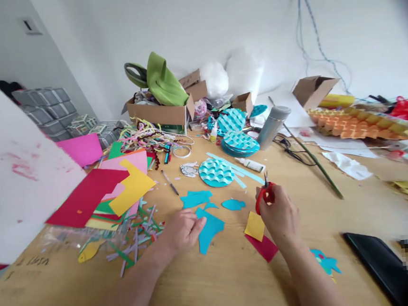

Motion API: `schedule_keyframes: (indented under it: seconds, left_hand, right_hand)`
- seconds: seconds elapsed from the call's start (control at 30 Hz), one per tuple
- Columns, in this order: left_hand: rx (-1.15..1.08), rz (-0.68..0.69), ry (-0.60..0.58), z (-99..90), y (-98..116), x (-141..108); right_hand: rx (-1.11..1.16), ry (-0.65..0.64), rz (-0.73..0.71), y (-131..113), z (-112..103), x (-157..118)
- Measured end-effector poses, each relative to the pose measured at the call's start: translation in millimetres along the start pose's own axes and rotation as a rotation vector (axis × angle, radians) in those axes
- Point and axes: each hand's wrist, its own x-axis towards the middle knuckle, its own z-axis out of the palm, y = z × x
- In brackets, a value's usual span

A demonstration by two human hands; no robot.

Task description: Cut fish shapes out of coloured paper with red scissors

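My left hand (182,230) rests on the wooden table with its fingers curled and closed at the left edge of a sheet of blue paper (210,231); the thumb overlaps that edge. My right hand (278,210) grips red-handled scissors (266,196), their blades pointing away from me. Between the hands lies a blue paper fish (233,204). More blue paper pieces (195,198) are behind my left hand. Beside my right wrist, a yellow paper square (255,225) overlaps a dark red paper piece (264,247). A decorated blue fish (326,260) lies right of my forearm.
Coloured sheets (86,196) and paper scraps cover the left side. Ahead are a scalloped blue disc (215,172), a glue bottle (250,164), stacked discs (240,142) and a grey tumbler (275,125). A green stick (315,162) and black phone-like object (381,266) lie right.
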Motion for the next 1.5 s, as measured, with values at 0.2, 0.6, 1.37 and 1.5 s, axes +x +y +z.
schedule_keyframes:
  seconds: [0.2,0.6,1.37,1.5]
  left_hand:
    - [0.085,-0.105,0.037,-5.4,-4.1,-1.2]
    - [0.24,-0.018,-0.055,2.6,-0.8,-4.6]
    - [-0.139,-0.152,0.605,-6.1,2.5,-0.1]
    - [-0.441,-0.267,0.467,-5.3,6.5,0.2]
  right_hand:
    - [0.221,-0.235,0.019,-19.1,-3.6,-5.3]
    - [0.203,-0.774,-0.269,-48.5,4.1,-34.6]
    - [1.0,-0.514,0.192,-65.9,-13.7,-31.4]
    - [1.199,-0.576,0.376,-69.4,-19.0,-32.1]
